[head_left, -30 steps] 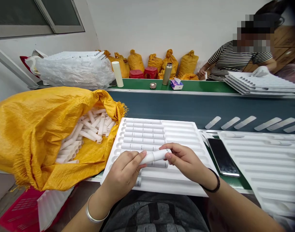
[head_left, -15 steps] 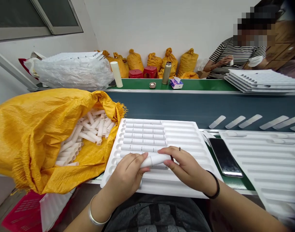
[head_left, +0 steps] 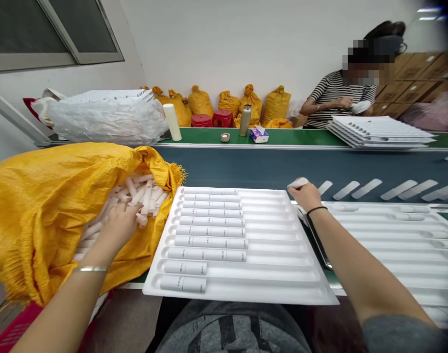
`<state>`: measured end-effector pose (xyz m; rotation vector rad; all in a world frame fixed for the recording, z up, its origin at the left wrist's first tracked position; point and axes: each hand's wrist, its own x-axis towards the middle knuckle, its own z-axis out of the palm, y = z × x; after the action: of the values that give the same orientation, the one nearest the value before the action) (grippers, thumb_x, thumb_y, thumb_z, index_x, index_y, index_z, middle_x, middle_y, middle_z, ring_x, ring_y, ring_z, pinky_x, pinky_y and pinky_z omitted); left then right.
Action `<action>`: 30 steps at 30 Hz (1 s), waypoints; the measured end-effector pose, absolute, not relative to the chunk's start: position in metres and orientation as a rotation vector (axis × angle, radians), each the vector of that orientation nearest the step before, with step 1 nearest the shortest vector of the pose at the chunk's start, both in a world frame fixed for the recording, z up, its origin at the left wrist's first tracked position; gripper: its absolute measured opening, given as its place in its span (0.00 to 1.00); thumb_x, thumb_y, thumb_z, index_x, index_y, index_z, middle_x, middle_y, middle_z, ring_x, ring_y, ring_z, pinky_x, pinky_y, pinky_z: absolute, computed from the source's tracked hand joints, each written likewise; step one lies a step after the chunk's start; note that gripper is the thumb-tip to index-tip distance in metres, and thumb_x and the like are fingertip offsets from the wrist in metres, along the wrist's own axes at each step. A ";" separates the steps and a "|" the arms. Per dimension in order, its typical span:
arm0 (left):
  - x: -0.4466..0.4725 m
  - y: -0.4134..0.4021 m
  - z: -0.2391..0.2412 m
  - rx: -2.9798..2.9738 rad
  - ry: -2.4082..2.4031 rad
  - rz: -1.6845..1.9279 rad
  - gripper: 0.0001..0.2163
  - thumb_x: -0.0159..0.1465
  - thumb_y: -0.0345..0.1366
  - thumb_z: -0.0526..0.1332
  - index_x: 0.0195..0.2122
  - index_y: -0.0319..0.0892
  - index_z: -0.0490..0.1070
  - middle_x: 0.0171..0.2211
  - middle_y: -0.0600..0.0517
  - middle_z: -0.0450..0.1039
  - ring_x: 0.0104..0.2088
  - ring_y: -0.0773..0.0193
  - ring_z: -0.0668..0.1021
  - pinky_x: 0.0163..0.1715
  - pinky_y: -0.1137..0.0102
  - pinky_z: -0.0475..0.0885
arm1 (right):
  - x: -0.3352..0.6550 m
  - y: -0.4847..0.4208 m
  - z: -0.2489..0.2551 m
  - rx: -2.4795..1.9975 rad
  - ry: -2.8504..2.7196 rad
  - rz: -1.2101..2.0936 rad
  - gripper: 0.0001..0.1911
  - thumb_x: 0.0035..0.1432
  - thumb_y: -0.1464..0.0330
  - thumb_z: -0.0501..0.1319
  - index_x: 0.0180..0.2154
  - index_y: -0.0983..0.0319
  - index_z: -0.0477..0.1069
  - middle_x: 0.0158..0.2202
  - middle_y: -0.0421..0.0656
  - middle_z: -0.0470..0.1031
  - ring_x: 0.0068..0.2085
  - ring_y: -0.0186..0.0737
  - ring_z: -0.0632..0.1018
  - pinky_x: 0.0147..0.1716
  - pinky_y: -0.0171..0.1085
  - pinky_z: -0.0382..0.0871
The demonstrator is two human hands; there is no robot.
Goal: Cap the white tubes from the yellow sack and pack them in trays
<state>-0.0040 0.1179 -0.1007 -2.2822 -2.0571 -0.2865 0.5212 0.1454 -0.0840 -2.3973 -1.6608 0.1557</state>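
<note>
My left hand (head_left: 121, 218) is down among the loose white tubes (head_left: 148, 201) in the mouth of a yellow woven sack (head_left: 62, 171). Its fingers are apart and touch the tubes, partly hidden from me. Out at the right, my right hand (head_left: 308, 196) grips a white capped tube (head_left: 298, 183) at the near side of the blue-grey conveyor belt (head_left: 238, 166). Between the hands lies a white grooved tray (head_left: 275, 272). White tubes with small printing (head_left: 209, 231) lie in the left part of its grooves; the two nearest grooves hold shorter rows.
Several white tubes (head_left: 369, 188) lie slanted on the belt. A second grooved tray (head_left: 378, 240) and a phone (head_left: 315, 240) lie at the right. Across the belt stand a flask (head_left: 245, 120), a tissue box (head_left: 259, 134) and stacked trays (head_left: 378, 132). A person in stripes (head_left: 330, 93) works behind.
My hands have parted from the tube they held together over the tray. The left moved left into the sack; the right carried a tube rightward and away to the belt.
</note>
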 end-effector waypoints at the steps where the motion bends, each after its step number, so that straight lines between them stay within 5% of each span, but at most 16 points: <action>1: -0.015 0.125 -0.102 -2.303 -2.076 -0.251 0.17 0.57 0.29 0.53 0.45 0.33 0.74 0.52 0.31 0.65 0.54 0.35 0.68 0.50 0.47 0.62 | 0.533 0.154 -0.087 -2.448 -1.635 0.200 0.13 0.56 0.67 0.57 0.38 0.69 0.73 0.35 0.54 0.76 0.37 0.47 0.77 0.33 0.36 0.65; 6: -0.022 0.122 -0.107 -2.436 -2.103 -0.242 0.13 0.51 0.29 0.56 0.34 0.36 0.77 0.33 0.39 0.75 0.39 0.46 0.77 0.44 0.57 0.69 | 0.552 0.162 -0.085 -2.599 -1.618 0.358 0.05 0.47 0.72 0.65 0.27 0.70 0.75 0.30 0.55 0.77 0.34 0.48 0.78 0.31 0.36 0.65; 10: 0.007 0.089 -0.102 -2.398 -2.125 -0.477 0.16 0.60 0.36 0.53 0.44 0.37 0.73 0.45 0.41 0.75 0.47 0.52 0.75 0.48 0.61 0.69 | 0.525 0.123 -0.063 -2.578 -1.650 0.259 0.13 0.56 0.64 0.59 0.34 0.69 0.75 0.35 0.57 0.76 0.38 0.54 0.77 0.34 0.42 0.66; 13: 0.042 0.063 -0.094 -2.448 -2.067 -0.756 0.15 0.64 0.38 0.52 0.50 0.41 0.69 0.50 0.46 0.73 0.51 0.57 0.74 0.52 0.63 0.68 | 0.472 0.066 -0.062 -2.065 -1.998 0.406 0.15 0.62 0.61 0.53 0.43 0.60 0.73 0.38 0.47 0.77 0.38 0.46 0.77 0.35 0.40 0.70; 16: 0.078 0.047 -0.088 -2.616 -1.878 -1.152 0.13 0.63 0.35 0.56 0.48 0.43 0.70 0.48 0.47 0.74 0.50 0.58 0.74 0.53 0.62 0.68 | 0.414 0.015 -0.083 -1.412 -2.393 0.557 0.12 0.59 0.69 0.58 0.45 0.62 0.73 0.41 0.48 0.76 0.40 0.45 0.77 0.39 0.42 0.73; 20: 0.113 0.038 -0.083 -2.739 -1.788 -1.553 0.13 0.61 0.33 0.61 0.47 0.44 0.72 0.47 0.47 0.75 0.50 0.58 0.75 0.53 0.61 0.68 | 0.381 -0.004 -0.107 -1.414 -2.443 0.343 0.14 0.50 0.80 0.59 0.40 0.66 0.72 0.38 0.51 0.73 0.39 0.48 0.75 0.38 0.46 0.74; 24: 0.136 0.029 -0.078 -2.572 -2.007 -2.436 0.23 0.58 0.33 0.66 0.54 0.47 0.63 0.43 0.48 0.76 0.47 0.61 0.77 0.47 0.64 0.73 | 0.387 0.005 -0.100 -1.430 -2.317 0.334 0.08 0.53 0.80 0.56 0.34 0.64 0.69 0.35 0.47 0.71 0.37 0.45 0.74 0.37 0.44 0.72; 27: 0.145 0.024 -0.072 -2.072 -2.151 -3.256 0.35 0.56 0.33 0.68 0.61 0.53 0.51 0.39 0.53 0.76 0.40 0.67 0.79 0.38 0.72 0.76 | 0.387 0.006 -0.097 -1.503 -2.329 0.390 0.08 0.55 0.77 0.57 0.38 0.64 0.69 0.35 0.47 0.71 0.36 0.45 0.74 0.37 0.46 0.72; 30: 0.146 0.021 -0.066 -1.527 -2.339 -3.771 0.29 0.56 0.33 0.67 0.57 0.50 0.58 0.38 0.55 0.76 0.35 0.74 0.79 0.33 0.82 0.74 | 0.383 0.002 -0.103 -1.523 -2.392 0.431 0.12 0.52 0.78 0.60 0.40 0.63 0.69 0.38 0.48 0.71 0.38 0.48 0.74 0.38 0.47 0.72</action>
<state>0.1463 0.0213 -0.0664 -1.5272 -2.3394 -3.7712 0.3831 0.0020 -0.1025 -1.5229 -2.3923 0.4313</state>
